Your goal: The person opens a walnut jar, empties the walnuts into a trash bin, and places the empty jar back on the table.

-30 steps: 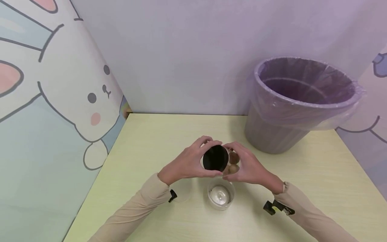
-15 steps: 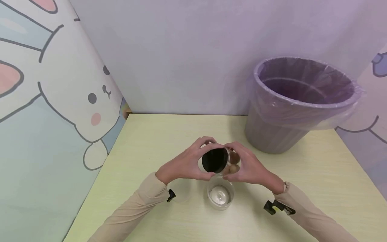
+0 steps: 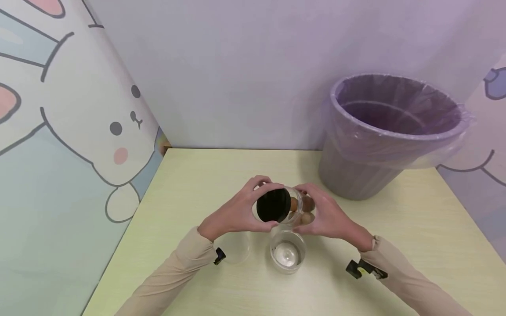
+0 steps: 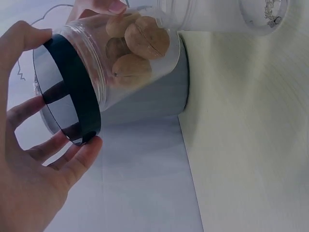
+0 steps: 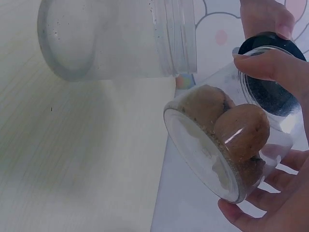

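Nearest are two beige cloth sleeves [image 3: 183, 263]; between them, upright on a pale yellow, wood-grained tabletop [image 3: 411, 237], stands an open, clear, threaded cylindrical jar [image 3: 286, 268], specks on its base; just beyond and above the open jar, tilted well over, hangs a clear, smooth-walled walnut jar [image 5: 193, 152]; several brown, round, seamed walnuts [image 4: 147, 37] sit inside it; the right hand [image 3: 326, 217] has its fingers curled round the walnut jar's body; the left hand [image 3: 243, 210] grips the rim of a glossy black disc-shaped lid [image 3: 273, 205] at its mouth, though I cannot tell whether the lid is seated; the walls look stiff and probably slippery, glass or plastic unclear, the load likely moderate and apt to roll, so the body's middle seems the surest hold; well beyond the open jar, rightward, stands a purplish-grey tapered bin [image 3: 357, 180] with a thin, crinkled translucent liner [image 3: 375, 147]; behind everything rises a plain lilac wall [image 3: 217, 87].
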The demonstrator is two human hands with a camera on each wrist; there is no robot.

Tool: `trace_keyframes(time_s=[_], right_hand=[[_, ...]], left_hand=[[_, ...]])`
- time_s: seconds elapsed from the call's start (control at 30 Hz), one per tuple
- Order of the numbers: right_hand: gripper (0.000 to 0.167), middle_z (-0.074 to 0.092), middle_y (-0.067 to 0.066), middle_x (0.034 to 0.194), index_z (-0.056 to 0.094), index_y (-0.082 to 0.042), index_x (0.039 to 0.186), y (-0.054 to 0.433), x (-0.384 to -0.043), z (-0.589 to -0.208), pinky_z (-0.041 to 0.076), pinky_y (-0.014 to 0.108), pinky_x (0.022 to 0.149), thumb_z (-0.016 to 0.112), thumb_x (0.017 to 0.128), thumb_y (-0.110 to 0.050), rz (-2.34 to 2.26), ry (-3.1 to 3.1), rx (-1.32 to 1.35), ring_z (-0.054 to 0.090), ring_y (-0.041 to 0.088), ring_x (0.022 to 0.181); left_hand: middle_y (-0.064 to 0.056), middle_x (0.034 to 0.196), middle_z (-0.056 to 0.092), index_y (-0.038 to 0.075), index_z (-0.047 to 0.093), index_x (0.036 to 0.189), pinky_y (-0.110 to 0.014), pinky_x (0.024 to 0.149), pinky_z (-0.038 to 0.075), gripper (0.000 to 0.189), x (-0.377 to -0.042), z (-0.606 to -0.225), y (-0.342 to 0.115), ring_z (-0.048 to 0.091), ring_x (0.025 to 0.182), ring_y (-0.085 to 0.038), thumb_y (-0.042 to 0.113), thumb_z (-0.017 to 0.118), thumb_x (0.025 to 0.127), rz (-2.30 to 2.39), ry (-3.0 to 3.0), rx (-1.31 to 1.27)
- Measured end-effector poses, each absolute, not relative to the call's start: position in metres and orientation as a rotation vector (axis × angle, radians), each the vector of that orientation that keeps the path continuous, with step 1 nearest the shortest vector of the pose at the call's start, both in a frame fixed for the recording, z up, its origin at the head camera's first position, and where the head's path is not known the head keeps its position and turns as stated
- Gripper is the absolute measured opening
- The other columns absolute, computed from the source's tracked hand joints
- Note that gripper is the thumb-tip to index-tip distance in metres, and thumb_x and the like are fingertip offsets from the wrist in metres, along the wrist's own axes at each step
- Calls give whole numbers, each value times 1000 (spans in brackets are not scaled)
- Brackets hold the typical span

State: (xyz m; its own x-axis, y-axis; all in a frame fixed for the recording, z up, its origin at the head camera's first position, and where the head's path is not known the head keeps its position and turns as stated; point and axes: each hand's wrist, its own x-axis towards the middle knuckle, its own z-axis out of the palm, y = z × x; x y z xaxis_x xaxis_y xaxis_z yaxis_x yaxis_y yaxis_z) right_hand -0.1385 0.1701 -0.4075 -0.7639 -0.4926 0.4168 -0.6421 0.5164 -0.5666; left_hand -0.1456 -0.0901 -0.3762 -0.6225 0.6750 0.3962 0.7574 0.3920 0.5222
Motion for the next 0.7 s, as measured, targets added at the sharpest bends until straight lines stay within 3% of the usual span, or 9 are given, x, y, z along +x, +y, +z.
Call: trace_keyframes(time_s=[0.7], right_hand=[[86,57,0,109,53,-8,123,178,-140,-405,45,37,79,91,49,-29,1072,-2559,930,51,11,96]], left_hand=[[1,123,39,27,51,133,-32,86,44,70,-150,-391,-119,39,109,-13,36,77,70,-956,-2599,-1113]])
